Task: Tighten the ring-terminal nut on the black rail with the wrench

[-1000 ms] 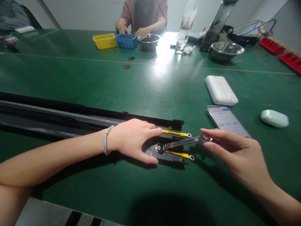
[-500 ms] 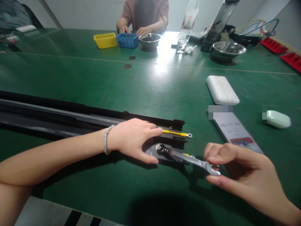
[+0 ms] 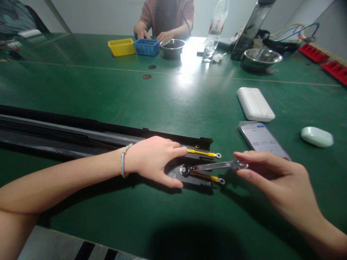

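Observation:
Two long black rails (image 3: 119, 138) lie side by side, running from the left edge to the centre. My left hand (image 3: 153, 160) rests on their right ends, thumb and fingers spread. A metal wrench (image 3: 214, 166) has its ring end around a nut (image 3: 184, 169) on the nearer rail. Its open-jaw end is between the thumb and fingers of my right hand (image 3: 271, 173). One yellow wire (image 3: 202, 153) with a ring terminal sticks out beside my left fingertips; another yellow wire (image 3: 207, 176) lies just below the wrench.
At right lie a phone (image 3: 262, 139), a white power bank (image 3: 255, 104) and a pale case (image 3: 317, 137). Across the green table (image 3: 108, 90) are a yellow bin (image 3: 121, 47), a blue bin (image 3: 146, 47), metal bowls (image 3: 172, 46), bottles and a seated person (image 3: 166, 21).
The wrench's free end has swung away from me, toward the far side, with my right hand. More of the nearer yellow wire shows. My left hand stays in place.

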A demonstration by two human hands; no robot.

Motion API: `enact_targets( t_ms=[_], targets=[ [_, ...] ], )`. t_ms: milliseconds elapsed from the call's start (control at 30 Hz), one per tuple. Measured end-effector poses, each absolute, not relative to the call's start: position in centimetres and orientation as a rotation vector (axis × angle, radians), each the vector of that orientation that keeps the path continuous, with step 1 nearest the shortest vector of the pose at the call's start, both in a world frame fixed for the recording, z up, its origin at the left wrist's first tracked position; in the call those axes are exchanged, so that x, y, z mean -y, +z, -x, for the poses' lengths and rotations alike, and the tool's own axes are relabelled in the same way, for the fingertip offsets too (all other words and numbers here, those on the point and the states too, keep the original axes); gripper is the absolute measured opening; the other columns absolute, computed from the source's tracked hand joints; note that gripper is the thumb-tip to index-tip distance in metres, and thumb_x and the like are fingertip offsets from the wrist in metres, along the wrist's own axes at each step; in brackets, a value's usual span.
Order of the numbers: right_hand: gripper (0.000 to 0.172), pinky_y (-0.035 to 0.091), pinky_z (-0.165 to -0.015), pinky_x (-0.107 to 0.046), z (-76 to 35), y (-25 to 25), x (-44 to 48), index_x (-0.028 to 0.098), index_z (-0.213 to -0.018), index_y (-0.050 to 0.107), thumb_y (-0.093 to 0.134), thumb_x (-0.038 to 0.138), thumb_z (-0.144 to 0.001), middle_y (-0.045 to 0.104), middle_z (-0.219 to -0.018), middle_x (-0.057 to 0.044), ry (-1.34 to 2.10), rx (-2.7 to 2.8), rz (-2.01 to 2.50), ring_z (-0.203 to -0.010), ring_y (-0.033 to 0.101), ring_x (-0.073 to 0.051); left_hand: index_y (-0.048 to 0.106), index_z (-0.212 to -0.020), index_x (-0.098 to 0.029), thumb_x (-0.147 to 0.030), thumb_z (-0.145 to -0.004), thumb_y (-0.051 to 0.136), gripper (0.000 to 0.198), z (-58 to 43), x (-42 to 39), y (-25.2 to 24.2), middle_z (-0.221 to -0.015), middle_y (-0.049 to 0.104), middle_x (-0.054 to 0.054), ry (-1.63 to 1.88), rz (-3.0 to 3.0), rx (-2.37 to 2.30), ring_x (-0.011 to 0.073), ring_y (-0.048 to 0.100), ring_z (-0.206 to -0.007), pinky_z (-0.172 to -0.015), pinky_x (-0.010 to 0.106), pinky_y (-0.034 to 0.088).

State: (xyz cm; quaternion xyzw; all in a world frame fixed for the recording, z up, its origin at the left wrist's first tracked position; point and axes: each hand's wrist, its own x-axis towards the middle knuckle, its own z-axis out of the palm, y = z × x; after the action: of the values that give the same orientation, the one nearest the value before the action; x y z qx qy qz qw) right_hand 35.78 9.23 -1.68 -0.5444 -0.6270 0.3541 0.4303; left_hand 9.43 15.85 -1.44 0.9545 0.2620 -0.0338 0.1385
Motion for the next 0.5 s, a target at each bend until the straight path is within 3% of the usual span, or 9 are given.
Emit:
enact_targets(
  t_ms=[233, 500],
  targets=[
    [0.021, 0.057, -0.052, -0.030, -35.68, -1.83, -9.67, 0.028, -0.092, 0.077, 0.074, 0.032, -0.071, 0.076, -0.072, -0.001, 0.820, 1.606, 1.460, -0.061, 0.069, -0.019, 0.055, -0.100, -0.018, -0.068, -0.073, 0.052, 0.057, -9.43, -15.58, -1.36, -0.086, 0.062, 0.005, -0.096, -2.765, -0.761, 0.0210, 0.061, -0.073, -0.063, 0.029, 0.043],
    [0.016, 0.056, -0.053, -0.031, -36.02, -1.78, -9.44, 0.029, -0.078, 0.074, 0.082, 0.031, -0.064, 0.072, -0.070, -0.001, 0.943, 1.571, 1.306, -0.061, 0.067, -0.020, 0.055, -0.100, -0.018, -0.068, -0.074, 0.052, 0.057, -9.39, -15.83, -1.57, -0.085, 0.062, 0.005, -0.078, -2.762, -0.748, 0.0205, 0.061, -0.072, -0.061, 0.029, 0.042]
  ],
)
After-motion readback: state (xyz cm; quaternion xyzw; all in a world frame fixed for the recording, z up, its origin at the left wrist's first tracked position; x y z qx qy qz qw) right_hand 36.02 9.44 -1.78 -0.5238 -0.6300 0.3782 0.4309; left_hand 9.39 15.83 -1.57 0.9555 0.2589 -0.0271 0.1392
